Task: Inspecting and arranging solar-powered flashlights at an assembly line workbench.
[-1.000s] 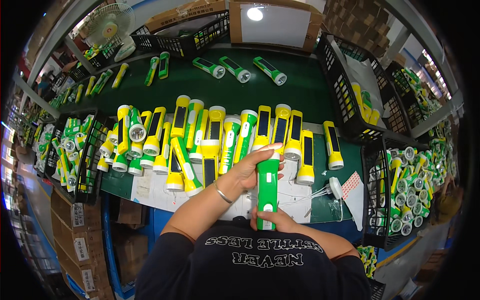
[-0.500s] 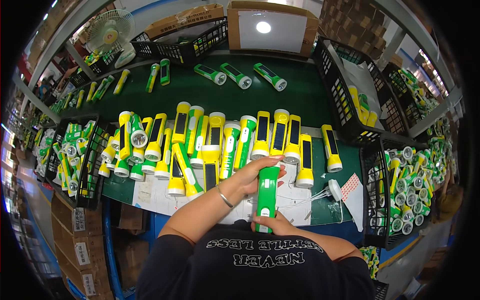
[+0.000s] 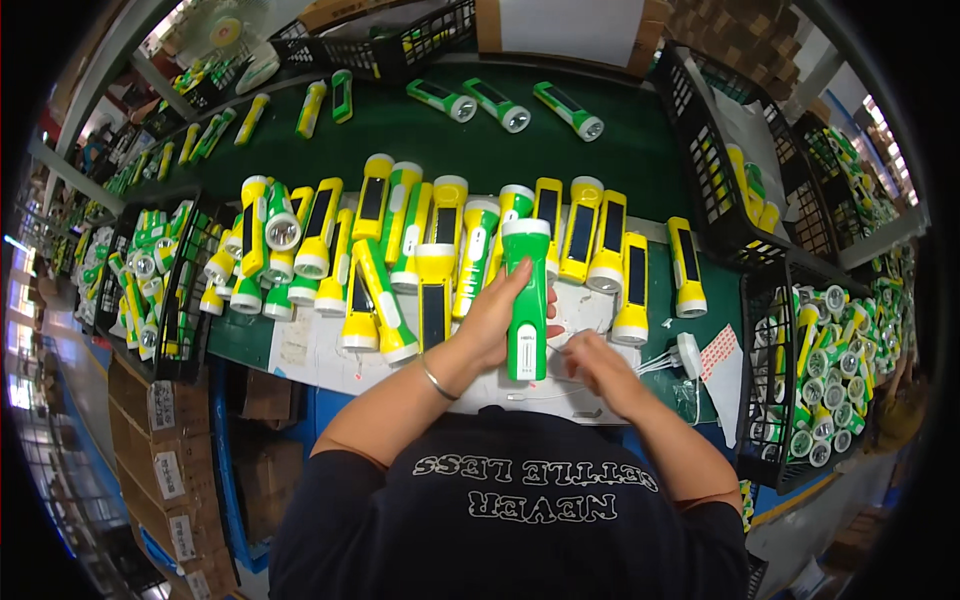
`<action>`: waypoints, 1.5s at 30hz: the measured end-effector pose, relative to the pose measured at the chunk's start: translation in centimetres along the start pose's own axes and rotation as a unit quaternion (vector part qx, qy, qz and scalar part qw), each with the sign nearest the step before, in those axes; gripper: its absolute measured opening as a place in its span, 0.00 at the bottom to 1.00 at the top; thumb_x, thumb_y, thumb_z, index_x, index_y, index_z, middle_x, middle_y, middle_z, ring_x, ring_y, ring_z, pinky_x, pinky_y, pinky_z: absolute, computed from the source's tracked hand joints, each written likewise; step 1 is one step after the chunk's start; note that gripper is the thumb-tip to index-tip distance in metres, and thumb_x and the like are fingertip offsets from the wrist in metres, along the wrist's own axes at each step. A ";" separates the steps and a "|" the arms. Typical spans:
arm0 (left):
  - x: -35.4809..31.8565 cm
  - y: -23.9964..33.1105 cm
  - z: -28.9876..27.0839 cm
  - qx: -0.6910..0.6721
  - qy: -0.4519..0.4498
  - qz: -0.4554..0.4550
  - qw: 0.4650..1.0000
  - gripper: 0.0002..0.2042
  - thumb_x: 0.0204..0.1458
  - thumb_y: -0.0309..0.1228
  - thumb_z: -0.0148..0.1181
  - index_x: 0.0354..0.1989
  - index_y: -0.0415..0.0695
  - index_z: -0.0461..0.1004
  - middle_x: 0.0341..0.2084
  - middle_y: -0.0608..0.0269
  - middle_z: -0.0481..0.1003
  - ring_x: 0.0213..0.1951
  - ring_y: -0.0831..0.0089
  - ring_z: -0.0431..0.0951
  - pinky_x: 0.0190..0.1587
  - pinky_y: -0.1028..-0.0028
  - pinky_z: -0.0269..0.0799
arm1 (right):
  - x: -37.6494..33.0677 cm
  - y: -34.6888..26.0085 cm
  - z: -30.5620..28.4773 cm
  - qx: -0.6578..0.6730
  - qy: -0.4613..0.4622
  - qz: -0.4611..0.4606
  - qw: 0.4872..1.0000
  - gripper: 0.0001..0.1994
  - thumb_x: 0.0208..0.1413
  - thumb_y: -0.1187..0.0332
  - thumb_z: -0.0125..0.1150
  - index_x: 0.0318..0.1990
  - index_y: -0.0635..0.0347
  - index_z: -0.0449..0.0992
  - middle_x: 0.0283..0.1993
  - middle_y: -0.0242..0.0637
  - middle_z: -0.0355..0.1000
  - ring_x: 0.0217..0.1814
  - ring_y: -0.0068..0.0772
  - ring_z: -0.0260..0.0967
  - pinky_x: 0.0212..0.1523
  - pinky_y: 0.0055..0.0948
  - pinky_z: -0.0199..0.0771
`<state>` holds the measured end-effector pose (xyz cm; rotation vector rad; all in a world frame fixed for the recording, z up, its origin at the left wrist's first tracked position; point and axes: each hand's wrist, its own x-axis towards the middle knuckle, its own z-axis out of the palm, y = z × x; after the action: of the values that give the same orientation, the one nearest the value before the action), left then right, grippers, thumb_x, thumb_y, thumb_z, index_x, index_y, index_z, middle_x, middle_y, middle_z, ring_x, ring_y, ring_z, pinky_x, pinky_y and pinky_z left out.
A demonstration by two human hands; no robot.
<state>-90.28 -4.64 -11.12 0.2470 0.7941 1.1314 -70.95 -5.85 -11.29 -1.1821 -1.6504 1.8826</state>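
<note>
My left hand is wrapped round a green flashlight, its white head pointing away and its white switch strip facing up. Just right of the flashlight's lower end is my right hand. The fingers of that hand are bent in together beside thin white cables, and whatever they pinch, if anything, is too small to make out. Beyond both hands stand and lie several yellow and green flashlights, many with dark solar panels. They rest on a white sheet on the green tabletop.
At the right, a white charger block lies by a red-dotted sheet. Black crates of flashlights flank the table, one at left and one at right. More flashlights lie on the green belt behind.
My right hand has let go of the flashlight's lower end and moved right, to the cables. My left hand still holds the flashlight, its switch strip now in fuller view. The whole view has shifted.
</note>
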 end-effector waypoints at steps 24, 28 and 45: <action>0.7 -0.1 -2.1 0.077 -0.081 0.096 0.989 0.21 0.58 0.48 0.42 0.49 0.45 0.58 0.32 0.59 0.70 0.31 0.74 0.72 0.33 0.74 0.72 | 1.9 -2.4 3.1 -0.326 0.101 -0.327 0.881 0.18 0.40 0.61 0.69 0.17 0.54 0.62 0.16 0.33 0.61 0.15 0.33 0.59 0.16 0.28 0.57; -0.3 -0.7 -1.6 0.220 -0.051 0.158 0.961 0.19 0.56 0.36 0.52 0.52 0.41 0.57 0.32 0.61 0.70 0.34 0.78 0.71 0.36 0.77 0.69 | 3.7 -2.4 1.9 -0.237 0.129 -0.240 0.933 0.19 0.43 0.67 0.65 0.16 0.61 0.58 0.15 0.35 0.55 0.15 0.31 0.52 0.18 0.30 0.54; -6.8 5.3 -4.0 0.822 -0.037 0.197 0.533 0.22 0.37 0.30 0.63 0.43 0.40 0.66 0.35 0.52 0.71 0.38 0.55 0.73 0.39 0.64 0.70 | 3.3 -4.4 -5.1 -0.105 -0.052 -0.130 0.985 0.34 0.32 0.72 0.73 0.52 0.51 0.64 0.40 0.28 0.65 0.20 0.06 0.41 0.19 0.09 0.44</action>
<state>-98.10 -9.11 -8.07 2.1493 1.5780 0.3401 -69.96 0.81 -8.10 -0.9028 -1.9935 1.6648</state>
